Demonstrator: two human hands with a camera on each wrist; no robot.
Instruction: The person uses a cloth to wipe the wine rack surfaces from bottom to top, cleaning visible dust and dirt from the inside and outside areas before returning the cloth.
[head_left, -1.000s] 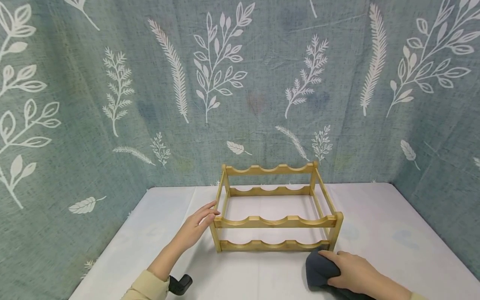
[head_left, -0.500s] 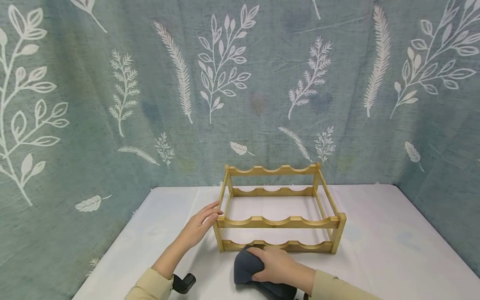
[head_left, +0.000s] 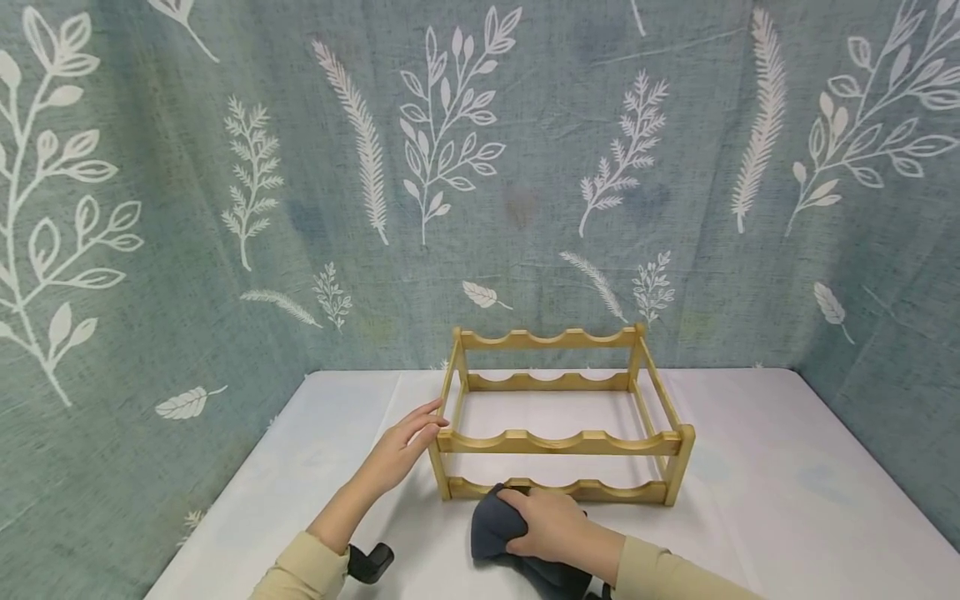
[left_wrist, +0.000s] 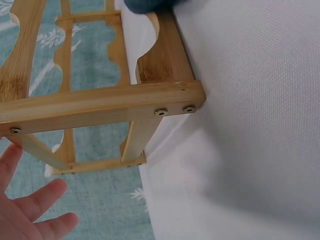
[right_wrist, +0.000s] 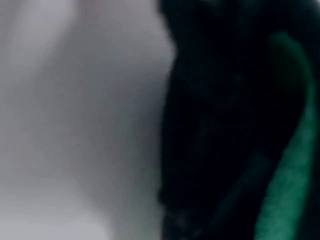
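Observation:
A pale wooden wine rack (head_left: 553, 443) with scalloped rails stands on the white table. My left hand (head_left: 397, 450) rests at its left front corner, fingers extended and slightly spread. In the left wrist view, the fingertips of that hand (left_wrist: 30, 210) come right up to the rack's end frame (left_wrist: 100, 107). My right hand (head_left: 551, 527) grips a bunched dark navy cloth (head_left: 497, 527) at the rack's lower front rail, left of its middle. The cloth (left_wrist: 147, 5) also shows beside that rail in the left wrist view. In the right wrist view, dark fabric (right_wrist: 215, 125) fills much of the picture, blurred.
The white table (head_left: 780, 500) extends on both sides of the rack. Behind it hangs a grey-green curtain (head_left: 517, 217) with white leaf prints, which also closes off the left and right sides. A black wrist camera (head_left: 370, 564) sticks out beside my left sleeve.
My right hand has carried the cloth leftward along the rack's front, from its right corner to left of the middle, then stayed nearly still. My left hand has stayed at the rack's corner.

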